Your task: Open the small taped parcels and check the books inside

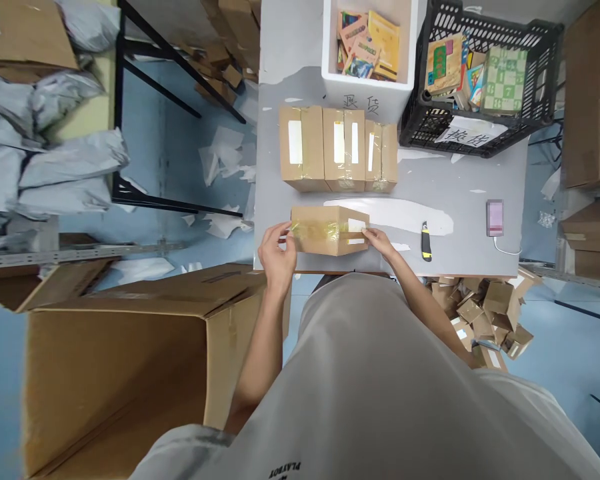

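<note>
A taped cardboard box (315,230) lies near the front edge of the table, with yellowish clear tape across it and white labels on its right end. My left hand (279,257) grips its left end, fingertips and thumb at the edge. At the opposite end, my right hand (379,241) has its fingers closed on the labelled side. Some of the fingertips are hidden against the cardboard. A yellow and black utility knife (426,241) lies to the right of my right hand. Behind the held box stands a row of three taped cardboard boxes (301,150).
A white bin (367,93) of booklets and a black crate (420,123) of books stand at the table's back. A phone (495,218) with a cable lies right. A big open carton (120,380) is at lower left; discarded boxes (495,307) pile at lower right.
</note>
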`<state>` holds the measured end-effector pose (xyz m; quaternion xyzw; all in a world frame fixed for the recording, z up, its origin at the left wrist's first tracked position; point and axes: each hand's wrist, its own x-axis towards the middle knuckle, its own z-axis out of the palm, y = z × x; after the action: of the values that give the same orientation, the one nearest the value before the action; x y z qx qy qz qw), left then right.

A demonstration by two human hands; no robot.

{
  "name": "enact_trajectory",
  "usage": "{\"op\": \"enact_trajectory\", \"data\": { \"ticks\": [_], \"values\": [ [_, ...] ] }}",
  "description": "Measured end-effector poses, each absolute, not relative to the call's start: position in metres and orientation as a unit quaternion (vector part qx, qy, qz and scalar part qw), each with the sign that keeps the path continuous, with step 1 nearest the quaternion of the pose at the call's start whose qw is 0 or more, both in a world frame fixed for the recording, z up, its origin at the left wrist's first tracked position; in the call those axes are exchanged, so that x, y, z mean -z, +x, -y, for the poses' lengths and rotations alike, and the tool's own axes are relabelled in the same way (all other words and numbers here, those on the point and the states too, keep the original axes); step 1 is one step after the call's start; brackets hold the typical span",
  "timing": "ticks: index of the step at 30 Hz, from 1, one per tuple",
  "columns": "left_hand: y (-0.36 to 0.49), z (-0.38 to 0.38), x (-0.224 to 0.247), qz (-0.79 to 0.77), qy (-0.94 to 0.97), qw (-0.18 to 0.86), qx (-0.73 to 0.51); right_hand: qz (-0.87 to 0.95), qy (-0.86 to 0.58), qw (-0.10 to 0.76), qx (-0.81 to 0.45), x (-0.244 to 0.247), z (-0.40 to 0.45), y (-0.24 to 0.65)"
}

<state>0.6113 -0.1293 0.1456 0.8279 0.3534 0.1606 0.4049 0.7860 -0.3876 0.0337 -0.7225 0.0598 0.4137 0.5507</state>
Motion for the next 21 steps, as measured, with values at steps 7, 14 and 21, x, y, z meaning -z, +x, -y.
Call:
{"op": "enact_trajectory", "data": {
  "ticks": [7,14,21],
  "values": [
    [0.62,0.152,-0.169,-0.326,0.841,0.413,-0.13,-0.037,-0.731,0.582,-0.353,-0.061,0.383,0.784],
    [0.62,0.142,-0.112,-0.389,0.739,0.545,-0.077,0.034,-0.793,0.533,-0.292,-0.117,0.43,0.786],
    [0.63,0.157,-0.065,-0.432,0.666,0.608,0.009,0.016,-0.814,0.475,-0.335,-0.1,0.444,0.778]
  ]
}}
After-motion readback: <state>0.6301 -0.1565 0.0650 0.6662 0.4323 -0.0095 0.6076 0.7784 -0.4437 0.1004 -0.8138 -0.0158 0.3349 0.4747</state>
